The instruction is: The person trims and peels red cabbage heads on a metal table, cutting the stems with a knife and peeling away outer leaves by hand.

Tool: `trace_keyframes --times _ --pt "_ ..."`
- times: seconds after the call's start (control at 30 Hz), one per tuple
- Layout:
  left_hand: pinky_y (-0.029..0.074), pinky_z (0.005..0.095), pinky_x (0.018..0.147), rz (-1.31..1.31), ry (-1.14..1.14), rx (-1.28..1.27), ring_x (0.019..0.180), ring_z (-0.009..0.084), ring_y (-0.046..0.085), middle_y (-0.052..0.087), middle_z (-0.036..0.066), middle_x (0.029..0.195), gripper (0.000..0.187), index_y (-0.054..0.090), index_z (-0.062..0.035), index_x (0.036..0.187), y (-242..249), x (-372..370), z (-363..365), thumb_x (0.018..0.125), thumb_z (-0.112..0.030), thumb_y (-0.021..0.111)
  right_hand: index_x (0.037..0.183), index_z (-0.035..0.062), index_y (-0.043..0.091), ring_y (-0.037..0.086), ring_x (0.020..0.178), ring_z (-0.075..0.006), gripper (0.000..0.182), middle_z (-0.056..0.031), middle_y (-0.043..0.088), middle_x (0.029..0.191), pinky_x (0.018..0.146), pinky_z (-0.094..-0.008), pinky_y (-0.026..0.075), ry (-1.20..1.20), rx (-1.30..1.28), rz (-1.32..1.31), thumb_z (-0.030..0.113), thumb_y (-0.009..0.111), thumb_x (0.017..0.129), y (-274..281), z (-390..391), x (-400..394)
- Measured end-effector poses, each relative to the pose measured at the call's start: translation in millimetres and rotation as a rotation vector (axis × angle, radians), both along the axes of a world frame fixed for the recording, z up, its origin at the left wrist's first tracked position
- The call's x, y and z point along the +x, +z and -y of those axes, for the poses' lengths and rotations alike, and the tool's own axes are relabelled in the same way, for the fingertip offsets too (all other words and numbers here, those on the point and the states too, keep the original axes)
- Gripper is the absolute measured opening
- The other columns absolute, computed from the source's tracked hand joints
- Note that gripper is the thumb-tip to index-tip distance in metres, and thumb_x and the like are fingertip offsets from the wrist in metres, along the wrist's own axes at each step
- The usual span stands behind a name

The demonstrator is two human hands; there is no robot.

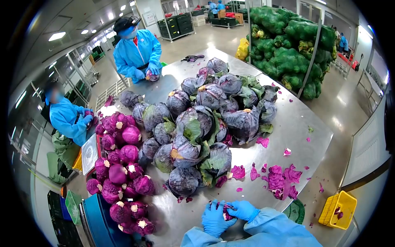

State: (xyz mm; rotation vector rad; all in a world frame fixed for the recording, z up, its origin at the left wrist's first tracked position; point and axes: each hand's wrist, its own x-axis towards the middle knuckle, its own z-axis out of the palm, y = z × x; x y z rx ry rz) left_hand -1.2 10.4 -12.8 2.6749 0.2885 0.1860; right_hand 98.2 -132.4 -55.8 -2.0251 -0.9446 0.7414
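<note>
Near the table's front edge, a small purple red cabbage (227, 212) is mostly hidden between my blue-gloved hands. My left hand (214, 219) wraps round its left side. Bent fingers of my right hand (243, 210) close on its right side; whether they also pinch a leaf is too small to tell. Beyond them lies a big heap of untrimmed red cabbages (193, 123) with dull outer leaves. To the left is a pile of glossy, peeled red cabbages (129, 154) with pale cut stems. Torn purple leaves (281, 181) lie right of my hands.
The steel table (296, 136) carries scraps and a dark tool (192, 58) at its far end. Co-workers in blue, one person (138, 53) and another person (68, 115), handle cabbages. A yellow crate (339, 210) stands on the floor at right; netted green sacks (288, 49) stand behind.
</note>
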Motion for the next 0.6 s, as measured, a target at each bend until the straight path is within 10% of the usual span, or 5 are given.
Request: trace_keyframes --times 0.17,0.33,0.5,0.6 --pt "0.049 0.0497 0.087 -0.006 -0.069 0.01 0.109 0.0387 0.053 0.054 0.015 0.115 0.075 0.058 -0.0092 0.117 4.0 -2.0 -0.8 0.058 -0.049 0.08 0.105 0.0143 0.068 0.064 0.078 -0.0342 0.032 -0.0141 0.067 0.084 0.07 -0.0423 0.052 -0.159 0.104 0.125 0.04 0.06 0.087 2.5 0.4 -17.4" --pt "0.043 0.0504 0.098 -0.032 0.001 -0.116 0.118 0.0408 0.048 0.05 0.019 0.128 0.083 0.056 -0.0095 0.125 5.0 -18.0 -10.0 0.059 -0.052 0.081 0.097 0.0114 0.073 0.069 0.078 -0.0284 0.029 -0.0132 0.07 0.086 0.074 -0.0391 0.054 -0.508 -0.438 -0.039 0.034 0.062 0.084 -53.0 58.6 2.1" --pt "0.036 0.0511 0.105 -0.129 -0.062 -0.169 0.127 0.0464 0.04 0.035 0.027 0.144 0.107 0.036 -0.0062 0.143 2.4 -16.6 -15.0 0.059 -0.052 0.083 0.126 0.0177 0.059 0.065 0.069 -0.0355 0.047 -0.0165 0.068 0.091 0.063 -0.0461 0.053 -0.67 -0.302 0.6 0.036 0.066 0.084 -26.4 115.6 32.6" --pt "0.036 0.041 0.107 0.06 -0.01 -0.574 0.126 0.0371 0.042 0.037 0.025 0.137 0.112 0.028 0.0055 0.141 -9.2 -28.6 -37.8 0.059 -0.041 0.088 0.138 0.0226 0.049 0.061 0.059 -0.0312 0.057 -0.014 0.063 0.071 0.056 -0.0428 0.048 -0.826 -0.301 0.36 0.028 0.068 0.085 11.2 105.1 27.1"
